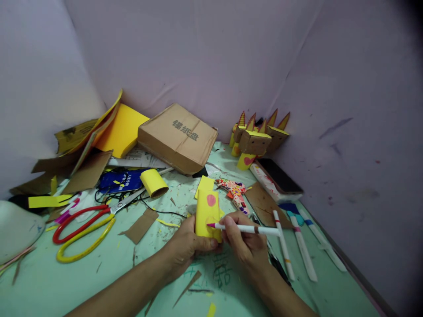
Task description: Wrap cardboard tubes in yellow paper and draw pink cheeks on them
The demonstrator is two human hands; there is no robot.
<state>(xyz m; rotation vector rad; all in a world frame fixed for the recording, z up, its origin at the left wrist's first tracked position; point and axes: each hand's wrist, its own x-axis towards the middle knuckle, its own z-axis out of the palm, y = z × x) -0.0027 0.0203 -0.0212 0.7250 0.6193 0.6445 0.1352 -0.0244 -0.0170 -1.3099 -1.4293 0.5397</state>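
Note:
My left hand (pixel 188 242) is closed on a yellow paper tube (pixel 204 211), its thumb across the lower part. The tube bears a filled pink spot near its top and a fainter outlined round mark lower down. In my right hand (pixel 246 244) is a white marker (pixel 254 229), pinched with its pink tip at the lower mark. The fingers of my right hand also rest against the tube's right side.
Red and yellow scissors (pixel 85 231) lie at left. Behind are a cardboard box (pixel 178 138), yellow sheets (pixel 120 130) and a shorter yellow roll (pixel 154 183). Cardboard figures (pixel 254 143), a phone (pixel 280 176) and several markers (pixel 302 248) are at right. Scraps litter the green table (pixel 109 286).

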